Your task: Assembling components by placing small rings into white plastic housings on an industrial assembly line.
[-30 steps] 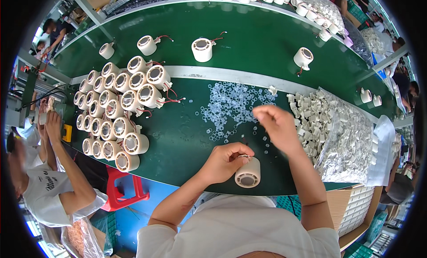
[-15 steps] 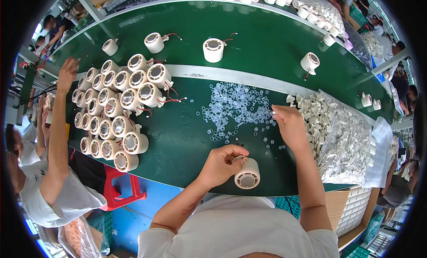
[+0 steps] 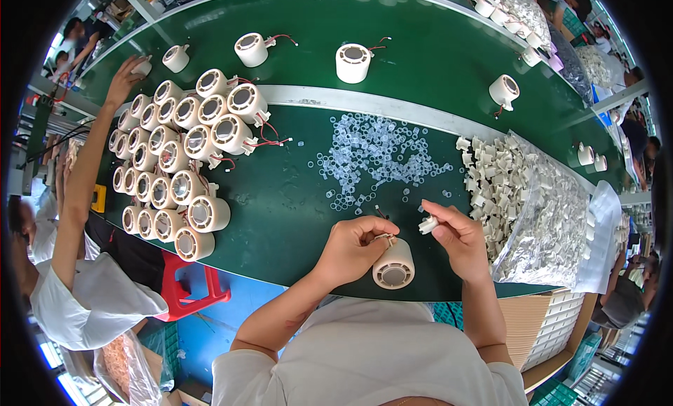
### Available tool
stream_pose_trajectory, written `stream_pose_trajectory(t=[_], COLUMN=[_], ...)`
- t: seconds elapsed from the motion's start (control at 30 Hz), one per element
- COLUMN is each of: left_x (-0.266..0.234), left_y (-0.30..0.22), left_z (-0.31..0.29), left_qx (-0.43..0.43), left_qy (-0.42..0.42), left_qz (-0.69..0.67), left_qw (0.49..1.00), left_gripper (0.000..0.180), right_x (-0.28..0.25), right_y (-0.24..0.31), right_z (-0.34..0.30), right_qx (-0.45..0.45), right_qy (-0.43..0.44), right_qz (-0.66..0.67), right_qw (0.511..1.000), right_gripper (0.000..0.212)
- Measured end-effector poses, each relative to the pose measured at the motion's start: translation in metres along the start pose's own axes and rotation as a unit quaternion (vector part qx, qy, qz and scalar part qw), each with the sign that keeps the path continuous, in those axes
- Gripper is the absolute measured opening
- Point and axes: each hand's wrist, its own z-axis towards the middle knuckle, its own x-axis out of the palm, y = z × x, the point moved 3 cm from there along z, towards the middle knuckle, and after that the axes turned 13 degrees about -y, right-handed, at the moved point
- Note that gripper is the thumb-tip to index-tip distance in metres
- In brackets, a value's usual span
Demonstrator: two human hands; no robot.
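Note:
Near the table's front edge lies a white cylindrical motor housing (image 3: 394, 267), its round slotted face turned toward me. My left hand (image 3: 354, 248) pinches the small tab and wire at its far side; the fingers hide most of that spot. To the right, my right hand (image 3: 459, 241) holds a small white plastic clip (image 3: 427, 224) between thumb and fingertips, apart from the housing. Beyond both hands spreads a pile of small clear plastic rings (image 3: 378, 157). A heap of similar white clips (image 3: 494, 189) sits right of my right hand, partly spilling from a clear plastic bag (image 3: 543, 224).
Several white motor housings (image 3: 186, 147) with red wires stand grouped at the left. More housings (image 3: 352, 63) are spaced along the green belt (image 3: 301, 70) behind a pale metal rail (image 3: 315, 98). At the left, a co-worker's hand (image 3: 125, 80) touches a housing on the belt. A red stool (image 3: 189, 287) stands below.
My right hand has drawn back from the rings and clip heap toward the housing, now with a white clip showing. The co-worker's hand has reached a housing on the belt.

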Motion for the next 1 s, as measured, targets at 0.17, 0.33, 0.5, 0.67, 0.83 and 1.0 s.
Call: stream_pose_trajectory(t=[0.17, 0.33, 0.5, 0.67, 0.83, 1.0], left_x=[0.003, 0.003, 0.001, 0.0, 0.001, 0.002], left_y=[-0.002, 0.0, -0.001, -0.009, -0.008, -0.005], left_z=[-0.001, -0.002, -0.003, -0.006, -0.007, -0.006], left_qx=[0.001, 0.014, 0.015, -0.028, -0.014, 0.018], left_qy=[-0.008, 0.013, 0.013, 0.021, 0.004, 0.014], left_qz=[-0.009, -0.01, -0.01, -0.089, -0.09, -0.028], left_qw=[1.0, 1.0, 1.0, 0.995, 0.996, 0.999], left_gripper=[0.022, 0.027, 0.03, 0.028, 0.029, 0.031], right_x=[0.02, 0.026, 0.029, 0.031, 0.031, 0.028], right_y=[0.0, -0.002, 0.01, 0.014, 0.011, 0.002], right_z=[-0.015, -0.019, -0.011, -0.007, -0.003, 0.0], right_qx=[0.098, -0.01, -0.093, -0.16, -0.136, -0.113], right_qy=[-0.033, 0.004, 0.028, 0.035, 0.039, 0.062], right_qz=[0.211, 0.056, -0.043, -0.077, -0.067, -0.008], right_qw=[0.972, 0.998, 0.994, 0.984, 0.988, 0.992], right_gripper=[0.022, 0.021, 0.02, 0.022, 0.021, 0.021])
